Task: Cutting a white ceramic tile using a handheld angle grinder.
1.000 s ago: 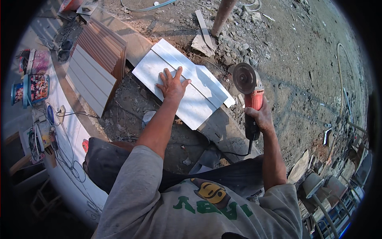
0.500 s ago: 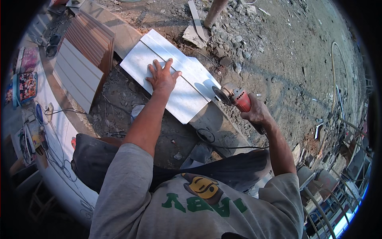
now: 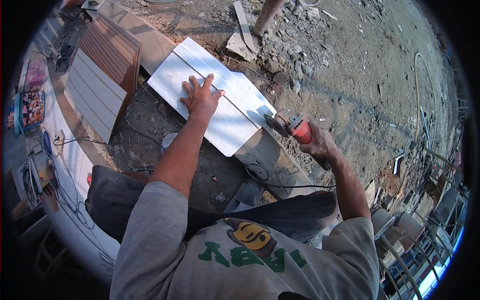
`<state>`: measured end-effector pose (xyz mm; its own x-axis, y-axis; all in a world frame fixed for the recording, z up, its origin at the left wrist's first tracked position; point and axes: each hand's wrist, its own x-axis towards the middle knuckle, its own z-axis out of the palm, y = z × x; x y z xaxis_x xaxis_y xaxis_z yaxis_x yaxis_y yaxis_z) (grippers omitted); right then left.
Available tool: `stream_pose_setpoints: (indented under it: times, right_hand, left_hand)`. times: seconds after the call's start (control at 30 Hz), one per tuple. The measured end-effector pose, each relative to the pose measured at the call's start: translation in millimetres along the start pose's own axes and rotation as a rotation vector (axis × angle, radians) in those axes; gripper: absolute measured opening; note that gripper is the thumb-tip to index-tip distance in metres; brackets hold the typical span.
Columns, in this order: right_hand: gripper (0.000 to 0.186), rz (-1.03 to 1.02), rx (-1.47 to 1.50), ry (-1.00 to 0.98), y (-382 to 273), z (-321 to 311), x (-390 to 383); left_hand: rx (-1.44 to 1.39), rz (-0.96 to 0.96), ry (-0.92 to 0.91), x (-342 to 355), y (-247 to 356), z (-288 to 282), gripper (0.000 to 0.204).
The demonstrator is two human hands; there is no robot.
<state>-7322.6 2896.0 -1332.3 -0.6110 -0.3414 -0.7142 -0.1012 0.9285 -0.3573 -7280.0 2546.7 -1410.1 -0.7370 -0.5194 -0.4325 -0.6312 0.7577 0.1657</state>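
Observation:
My left hand (image 3: 201, 99) lies flat with spread fingers on a white grooved panel (image 3: 232, 132), its fingertips near the raised strip along the groove. The panel rests across a concrete ledge (image 3: 280, 162). In my right hand (image 3: 321, 141) is a red angle grinder (image 3: 301, 131), gripped round its body. The grinder's dark disc (image 3: 276, 125) stands upright at the panel's right end; whether it touches the edge I cannot tell. A black cord (image 3: 300, 186) runs over the ledge below the grinder.
A stack of brown and white grooved panels (image 3: 97, 92) leans at the left. Farther left are a patterned bucket (image 3: 33, 110) and tangled cables (image 3: 75, 200). Beyond the panel stand a post (image 3: 268, 17) and rubble (image 3: 295, 55). A hose (image 3: 416, 95) lies on the dirt at right.
The whole view has shifted slightly, so everything sits a little farther left. My left hand stays on the panel and the grinder stays at its right end.

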Motion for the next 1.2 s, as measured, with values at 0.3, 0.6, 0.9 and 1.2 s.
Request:
stream_pose_setpoints:
  times: [0.3,0.6,0.9,1.2]
  right_hand:
    - [0.061,0.004,-0.011,0.001,-8.3,4.0,4.6]
    - [0.06,-0.032,0.046,-0.01,-54.0,-0.4,25.5]
    - [0.066,-0.072,0.087,0.042,-103.9,7.9,70.0]
    - [0.07,-0.212,0.172,0.074,-166.5,13.3,113.7]
  left_hand:
    - [0.015,0.009,0.015,4.6,-6.1,-1.2,0.066]
    - [0.001,0.049,0.012,9.0,-23.3,-6.7,0.063]
    - [-0.011,0.083,0.059,20.1,-47.7,-9.0,0.065]
    - [-0.036,0.111,0.13,30.5,-75.5,-8.5,0.064]
